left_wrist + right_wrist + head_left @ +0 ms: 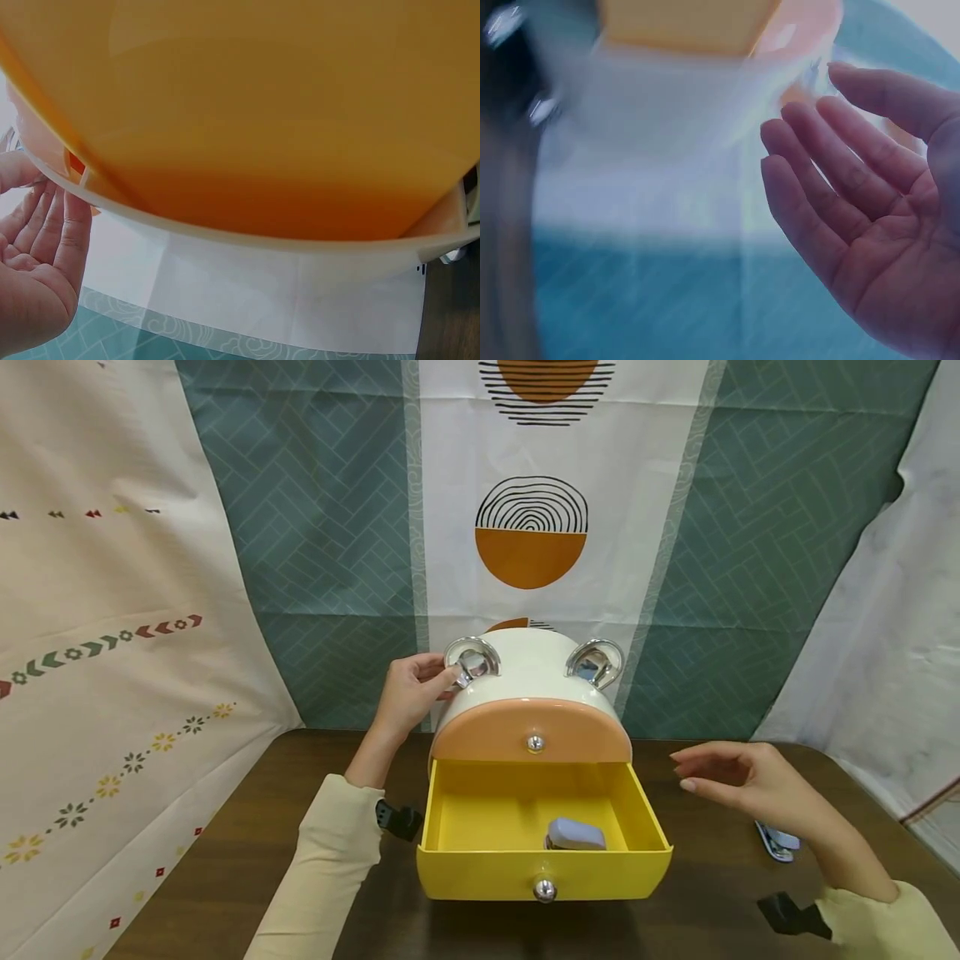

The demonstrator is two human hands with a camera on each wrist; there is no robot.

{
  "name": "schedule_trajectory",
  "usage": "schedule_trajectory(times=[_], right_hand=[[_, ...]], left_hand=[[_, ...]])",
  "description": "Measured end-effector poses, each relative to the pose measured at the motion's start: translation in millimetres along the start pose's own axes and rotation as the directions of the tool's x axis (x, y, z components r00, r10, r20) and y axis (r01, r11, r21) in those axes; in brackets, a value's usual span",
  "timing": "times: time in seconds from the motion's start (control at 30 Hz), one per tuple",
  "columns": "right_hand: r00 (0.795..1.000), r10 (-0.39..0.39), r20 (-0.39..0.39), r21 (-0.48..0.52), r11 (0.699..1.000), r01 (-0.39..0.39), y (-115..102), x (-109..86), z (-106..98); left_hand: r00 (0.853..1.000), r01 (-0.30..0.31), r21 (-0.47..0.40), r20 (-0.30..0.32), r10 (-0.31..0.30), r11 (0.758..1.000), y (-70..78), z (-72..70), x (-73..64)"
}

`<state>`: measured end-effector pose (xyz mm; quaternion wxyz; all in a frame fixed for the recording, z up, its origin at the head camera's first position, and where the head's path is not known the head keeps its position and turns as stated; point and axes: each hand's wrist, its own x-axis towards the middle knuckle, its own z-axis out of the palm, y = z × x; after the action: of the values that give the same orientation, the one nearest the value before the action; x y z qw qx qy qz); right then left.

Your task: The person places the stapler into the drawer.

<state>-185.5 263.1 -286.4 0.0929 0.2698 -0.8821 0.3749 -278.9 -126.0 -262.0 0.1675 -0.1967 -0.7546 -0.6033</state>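
- The left hand (408, 697) is pinching the left silver ear (480, 658) of the white case (532, 668), its grip narrow.
- The right hand (757, 785) is hovering right of the case, its grip loosely parted, holding nothing.
- The yellow drawer (480, 874) is standing open below and between both hands, its front running left to right; the left hand is lying nearer the case.

Left grip (412, 689) pinches the two-drawer cabinet's (532, 664) ear (476, 660); right grip (759, 781) hovers beside the cabinet, whose yellow drawer (480, 877) holds a stapler (577, 834).
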Motion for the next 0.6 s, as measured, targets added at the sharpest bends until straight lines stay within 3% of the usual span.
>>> schedule_trajectory(times=[0.17,0.33,0.6], right_hand=[[0.990,0.124,-0.062,-0.157,0.979,-0.133,47,-14.7,-13],[0.960,0.272,-0.070,-0.297,0.913,-0.280,87,-28.2,-21],[0.923,0.384,0.006,-0.397,0.848,-0.351,133,-39.8,-29]], left_hand=[[1.000,0.014,0.008,-0.011,-0.014,1.000,-0.2,-1.9,-0.6],[1.000,0.015,0.012,-0.012,-0.015,1.000,-0.1,-2.0,-0.9],[1.000,0.018,0.012,-0.007,-0.017,1.000,-0.6,-0.5,-1.3]])
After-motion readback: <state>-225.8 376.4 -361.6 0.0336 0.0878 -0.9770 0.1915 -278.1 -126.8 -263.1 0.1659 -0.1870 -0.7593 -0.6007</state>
